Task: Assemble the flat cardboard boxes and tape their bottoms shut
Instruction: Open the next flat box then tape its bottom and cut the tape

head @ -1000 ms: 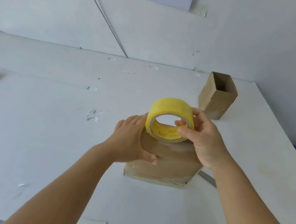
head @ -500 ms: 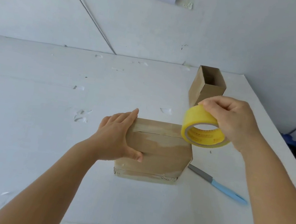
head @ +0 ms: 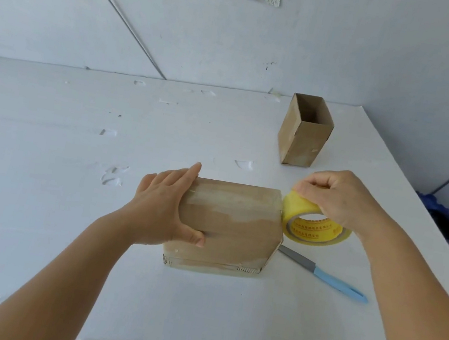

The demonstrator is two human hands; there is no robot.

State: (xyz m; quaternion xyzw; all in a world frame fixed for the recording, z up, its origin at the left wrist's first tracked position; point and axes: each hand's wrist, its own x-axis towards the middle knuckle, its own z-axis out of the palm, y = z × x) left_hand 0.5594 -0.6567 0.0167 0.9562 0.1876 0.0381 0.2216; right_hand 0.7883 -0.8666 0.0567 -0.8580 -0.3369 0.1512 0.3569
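Box [head: 226, 226] at frame centre: light, hollow, crushable, so brace by edges. Left hand [head: 163, 207] lies flat, fingers straight, against it; right hand [head: 339, 199] pinches tape roll [head: 312, 228].

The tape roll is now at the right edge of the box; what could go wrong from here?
1. The knife lies on the table just below the roll, blade toward the box; the right hand may brush it when it reaches down.
2. Only the left hand steadies the box; a hard pull might slide or tip it.
3. The tape may tear unevenly or wrinkle at the corner.
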